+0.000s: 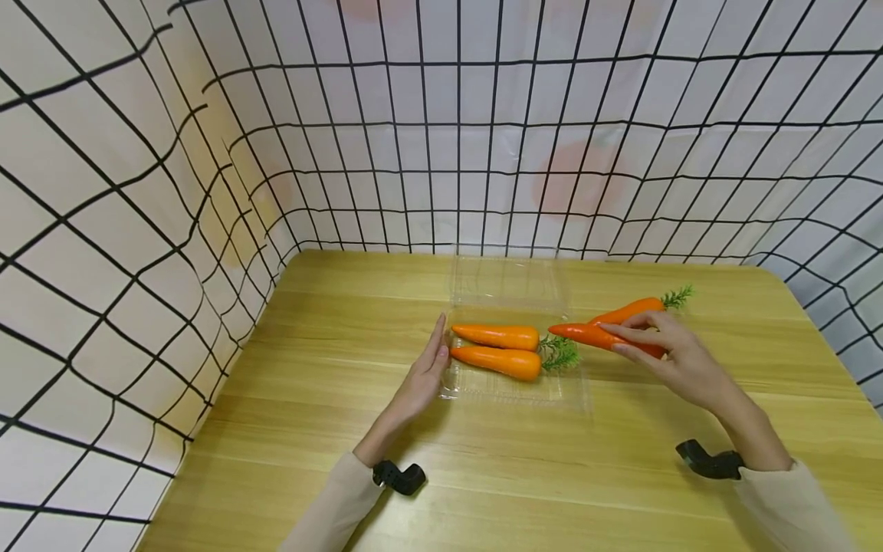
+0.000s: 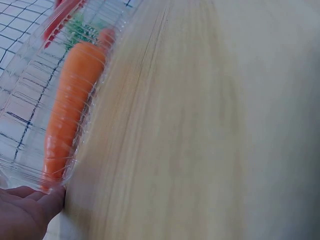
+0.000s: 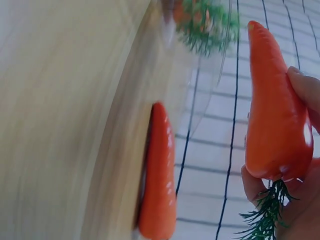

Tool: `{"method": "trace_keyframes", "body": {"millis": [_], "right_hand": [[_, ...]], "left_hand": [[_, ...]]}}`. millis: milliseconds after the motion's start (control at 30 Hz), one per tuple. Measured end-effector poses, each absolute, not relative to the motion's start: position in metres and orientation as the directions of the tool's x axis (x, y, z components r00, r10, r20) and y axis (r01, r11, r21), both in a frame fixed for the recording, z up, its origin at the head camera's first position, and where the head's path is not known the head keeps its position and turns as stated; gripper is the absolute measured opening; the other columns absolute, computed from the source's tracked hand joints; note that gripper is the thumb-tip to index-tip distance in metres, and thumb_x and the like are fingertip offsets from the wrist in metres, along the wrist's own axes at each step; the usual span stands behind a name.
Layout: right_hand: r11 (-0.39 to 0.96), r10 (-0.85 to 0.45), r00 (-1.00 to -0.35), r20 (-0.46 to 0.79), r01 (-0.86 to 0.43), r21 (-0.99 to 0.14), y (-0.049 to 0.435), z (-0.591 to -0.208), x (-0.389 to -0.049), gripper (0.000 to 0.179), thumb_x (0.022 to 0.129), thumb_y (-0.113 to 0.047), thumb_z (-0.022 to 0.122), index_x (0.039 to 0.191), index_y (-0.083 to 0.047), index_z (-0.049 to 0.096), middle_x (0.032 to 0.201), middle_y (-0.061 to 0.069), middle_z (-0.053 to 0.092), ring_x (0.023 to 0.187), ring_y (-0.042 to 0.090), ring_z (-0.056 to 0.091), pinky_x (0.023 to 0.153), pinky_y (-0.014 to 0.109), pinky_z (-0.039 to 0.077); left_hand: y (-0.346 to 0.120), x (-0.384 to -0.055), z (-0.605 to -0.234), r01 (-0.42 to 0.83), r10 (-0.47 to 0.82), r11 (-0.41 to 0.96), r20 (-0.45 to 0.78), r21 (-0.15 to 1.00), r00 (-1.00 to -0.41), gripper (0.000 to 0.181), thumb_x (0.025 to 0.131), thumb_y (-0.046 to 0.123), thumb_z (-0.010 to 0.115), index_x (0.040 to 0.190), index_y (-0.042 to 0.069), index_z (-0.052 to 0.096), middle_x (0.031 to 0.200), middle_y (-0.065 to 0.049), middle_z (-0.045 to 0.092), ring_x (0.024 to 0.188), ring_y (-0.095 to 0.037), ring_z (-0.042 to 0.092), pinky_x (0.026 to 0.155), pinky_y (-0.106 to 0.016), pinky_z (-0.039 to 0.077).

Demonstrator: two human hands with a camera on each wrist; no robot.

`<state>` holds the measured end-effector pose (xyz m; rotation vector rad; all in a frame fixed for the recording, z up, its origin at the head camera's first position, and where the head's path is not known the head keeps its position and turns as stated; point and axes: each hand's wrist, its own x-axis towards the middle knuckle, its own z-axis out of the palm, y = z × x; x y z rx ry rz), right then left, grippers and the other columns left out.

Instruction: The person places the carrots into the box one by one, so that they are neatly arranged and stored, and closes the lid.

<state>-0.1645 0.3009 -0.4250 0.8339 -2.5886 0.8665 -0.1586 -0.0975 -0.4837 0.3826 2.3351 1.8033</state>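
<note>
A clear plastic clamshell box [image 1: 513, 392] lies on the table with its lid [image 1: 507, 280] folded back. Inside it, an upper carrot [image 1: 500, 336] and a lower carrot [image 1: 503, 362] lie side by side, leafy ends to the right. My left hand [image 1: 422, 372] rests its straight fingers against the box's left wall. To the right of the box, my right hand [image 1: 683, 360] pinches another carrot [image 3: 275, 115] between thumb and fingers, its tip pointing at the box. A further carrot [image 3: 159, 180] lies on the table behind that hand, partly hidden in the head view.
The wooden table [image 1: 331, 429] carries everything. A black wire grid [image 1: 458, 153] backed by white cloth rises along its back and sides. Each wrist wears a black band, the left one [image 1: 400, 477] close over the table.
</note>
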Motion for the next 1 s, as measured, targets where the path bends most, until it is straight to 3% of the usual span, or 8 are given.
{"method": "trace_keyframes", "body": {"millis": [200, 467, 1000], "right_hand": [[0.622, -0.484, -0.763, 0.428, -0.644, -0.445, 0.276, -0.420, -0.162, 0.046, 0.088, -0.001, 0.078, 0.130, -0.018, 0.074, 0.115, -0.001, 0.064, 0.097, 0.000, 0.045, 0.069, 0.019, 0.038], [0.571, -0.525, -0.706, 0.475, -0.707, -0.418, 0.249, -0.425, -0.162, 0.047, 0.082, 0.001, 0.082, 0.124, -0.019, 0.078, 0.111, 0.000, 0.065, 0.084, 0.003, 0.047, 0.064, 0.013, 0.039], [0.573, -0.557, -0.648, 0.519, -0.752, -0.324, 0.212, -0.433, -0.160, 0.042, 0.080, -0.007, 0.086, 0.120, -0.018, 0.080, 0.104, 0.002, 0.067, 0.086, 0.009, 0.052, 0.067, 0.023, 0.043]], "left_hand": [[-0.097, -0.158, -0.484, 0.097, 0.304, 0.223, 0.025, 0.970, -0.952, 0.058, 0.116, 0.018, 0.027, 0.168, 0.020, 0.003, 0.173, -0.019, 0.013, 0.159, -0.036, 0.021, 0.127, -0.051, 0.029], [-0.098, -0.158, -0.484, 0.103, 0.298, 0.246, 0.026, 0.964, -0.954, 0.058, 0.116, 0.020, 0.027, 0.168, 0.022, 0.003, 0.173, -0.017, 0.014, 0.159, -0.035, 0.021, 0.128, -0.051, 0.026], [-0.097, -0.158, -0.483, 0.108, 0.303, 0.237, 0.032, 0.965, -0.952, 0.058, 0.116, 0.019, 0.027, 0.169, 0.021, 0.004, 0.173, -0.018, 0.014, 0.159, -0.035, 0.022, 0.128, -0.051, 0.027]]}}
